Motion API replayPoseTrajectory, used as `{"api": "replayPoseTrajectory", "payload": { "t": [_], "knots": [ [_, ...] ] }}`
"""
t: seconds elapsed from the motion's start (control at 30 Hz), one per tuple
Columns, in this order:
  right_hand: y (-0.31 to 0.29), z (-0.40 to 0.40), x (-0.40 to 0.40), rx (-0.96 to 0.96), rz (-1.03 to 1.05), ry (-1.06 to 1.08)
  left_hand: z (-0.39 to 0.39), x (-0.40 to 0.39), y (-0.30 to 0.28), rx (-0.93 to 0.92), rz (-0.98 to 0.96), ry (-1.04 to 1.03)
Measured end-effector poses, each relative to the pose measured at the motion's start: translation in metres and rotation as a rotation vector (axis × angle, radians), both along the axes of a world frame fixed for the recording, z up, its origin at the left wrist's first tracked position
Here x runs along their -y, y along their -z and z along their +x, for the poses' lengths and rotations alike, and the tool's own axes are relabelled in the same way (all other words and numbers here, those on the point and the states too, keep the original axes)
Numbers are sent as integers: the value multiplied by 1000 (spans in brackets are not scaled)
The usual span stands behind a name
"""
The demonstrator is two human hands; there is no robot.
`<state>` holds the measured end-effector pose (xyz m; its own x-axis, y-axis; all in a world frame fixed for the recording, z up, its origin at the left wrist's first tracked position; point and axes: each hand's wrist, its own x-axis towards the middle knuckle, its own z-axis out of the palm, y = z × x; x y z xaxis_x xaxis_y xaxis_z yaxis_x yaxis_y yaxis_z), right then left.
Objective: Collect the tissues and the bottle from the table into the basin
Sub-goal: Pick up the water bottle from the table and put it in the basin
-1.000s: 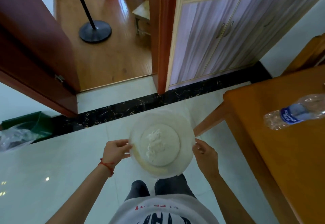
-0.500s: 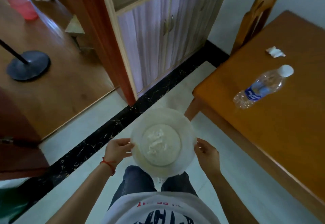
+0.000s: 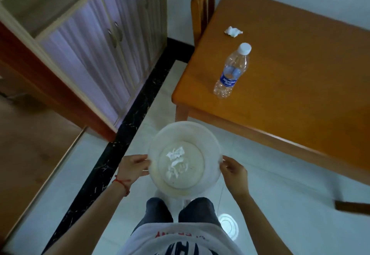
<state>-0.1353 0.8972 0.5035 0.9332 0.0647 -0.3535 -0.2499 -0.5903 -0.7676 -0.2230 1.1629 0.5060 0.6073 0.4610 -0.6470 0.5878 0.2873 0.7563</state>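
Observation:
I hold a round white basin (image 3: 211, 148) in front of my body, above the tiled floor. My left hand (image 3: 133, 167) grips its left rim and my right hand (image 3: 234, 172) grips its right rim. Crumpled white tissues (image 3: 176, 159) lie in the basin's bottom. On the orange wooden table (image 3: 300, 86) ahead and to the right, a clear plastic bottle (image 3: 232, 70) with a white cap and blue label lies on its side. A crumpled tissue (image 3: 232, 31) rests on the table beyond the bottle's cap.
A wooden chair (image 3: 202, 6) stands at the table's far left side. A cabinet with pale curtained doors (image 3: 104, 40) lines the left. A black marble strip (image 3: 128, 122) crosses the floor. The table's near corner leg (image 3: 181, 113) stands just beyond the basin.
The view has swung right: the doorway and wooden floor slid out left, and the table, bottle and loose tissue came fully into view. Both hands keep holding the basin.

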Motion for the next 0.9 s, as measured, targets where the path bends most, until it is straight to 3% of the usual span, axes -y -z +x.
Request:
{"api": "replayPoseTrajectory", "payload": {
  "t": [0.37, 0.53, 0.77, 0.9],
  "knots": [
    [-3, 24, 23, -4, -16, 80, 43, 16, 2, -3, 27, 142],
    [-34, 89, 6, 142, 89, 168, 57, 17, 6, -8, 42, 162],
    [-71, 193, -51, 383, 179, 65, 60, 17, 13, -33, 105, 168],
    [-71, 219, -68, 404, 215, 15, 63, 19, 12, -38, 98, 155]
  ]
}}
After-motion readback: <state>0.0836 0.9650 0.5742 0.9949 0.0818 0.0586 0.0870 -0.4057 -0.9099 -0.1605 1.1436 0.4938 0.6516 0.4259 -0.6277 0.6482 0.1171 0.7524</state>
